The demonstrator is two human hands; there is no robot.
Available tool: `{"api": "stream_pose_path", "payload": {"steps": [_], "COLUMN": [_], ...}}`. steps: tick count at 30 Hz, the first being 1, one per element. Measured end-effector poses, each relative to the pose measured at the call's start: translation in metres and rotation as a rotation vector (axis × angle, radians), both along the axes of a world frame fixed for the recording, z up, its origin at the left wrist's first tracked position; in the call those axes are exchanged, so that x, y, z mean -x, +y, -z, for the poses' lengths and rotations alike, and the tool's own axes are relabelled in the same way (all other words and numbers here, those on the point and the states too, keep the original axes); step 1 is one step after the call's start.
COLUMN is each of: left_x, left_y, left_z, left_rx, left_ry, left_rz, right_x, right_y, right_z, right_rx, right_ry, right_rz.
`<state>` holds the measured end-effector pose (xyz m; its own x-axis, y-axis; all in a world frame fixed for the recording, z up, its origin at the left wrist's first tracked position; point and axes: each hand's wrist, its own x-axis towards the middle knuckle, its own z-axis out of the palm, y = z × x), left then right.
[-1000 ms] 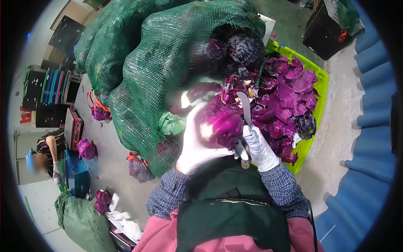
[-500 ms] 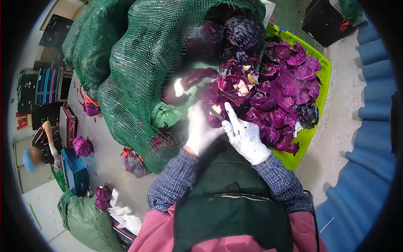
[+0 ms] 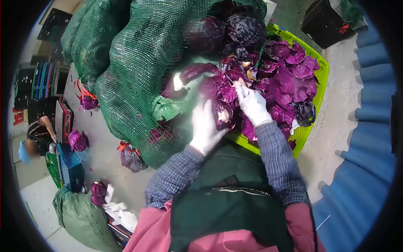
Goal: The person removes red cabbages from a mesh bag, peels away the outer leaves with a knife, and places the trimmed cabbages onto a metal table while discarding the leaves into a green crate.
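Note:
My left hand, in a white glove, is closed against the side of a red cabbage whose pale cut stem faces up. My right hand, in a white glove with dark stains, is shut on a small knife; only its thin blade shows past the fingertips, beside purple leaves and a pale stem. Loose red cabbage leaves fill a lime-green crate to the right. Whole dark red cabbages lie in the mouth of a green mesh sack in front of me.
More red cabbages sit on the floor at left, near tied sacks. A person works at a blue bin. A black crate stands at the far right, and blue sheeting hangs along the right side.
My right hand has moved up and right, away from my left hand, taking the knife over to the leaves. The cabbage's cut stem beside my left hand is now more exposed.

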<state>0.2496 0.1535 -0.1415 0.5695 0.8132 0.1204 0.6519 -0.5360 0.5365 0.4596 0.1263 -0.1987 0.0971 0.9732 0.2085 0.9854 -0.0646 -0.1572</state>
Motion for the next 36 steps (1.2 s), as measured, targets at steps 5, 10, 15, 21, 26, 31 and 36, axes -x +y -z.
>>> {"api": "stream_pose_path", "payload": {"steps": [5, 10, 15, 21, 26, 31, 36], "left_x": [0.022, 0.016, 0.003, 0.000, 0.013, 0.010, 0.004], "left_y": [0.008, 0.006, 0.014, 0.018, 0.015, 0.011, 0.006], "left_z": [0.011, -0.034, -0.029, -0.036, -0.038, -0.048, -0.062], "left_rx": [0.364, 0.519, 0.326, 0.074, 0.047, 0.052, 0.278], "left_ry": [-0.391, -0.852, -0.755, -0.601, -0.504, -0.632, -0.794], "left_rz": [-0.081, -0.146, -0.114, -0.145, -0.175, -0.182, -0.149], "right_x": [-0.006, -0.063, -0.016, 0.056, 0.058, 0.057, 0.027], "right_y": [-0.011, -0.055, -0.061, -0.077, -0.087, -0.096, -0.090], "right_z": [-0.012, -0.048, -0.124, -0.152, -0.147, -0.116, -0.129], "right_rx": [0.294, -0.152, -0.070, 0.098, 0.197, -0.007, -0.168], "right_ry": [1.034, 1.504, 1.475, 0.801, 0.780, 1.131, 1.652], "right_rz": [0.278, 0.825, 0.672, 0.070, 0.034, 0.294, 0.453]}}
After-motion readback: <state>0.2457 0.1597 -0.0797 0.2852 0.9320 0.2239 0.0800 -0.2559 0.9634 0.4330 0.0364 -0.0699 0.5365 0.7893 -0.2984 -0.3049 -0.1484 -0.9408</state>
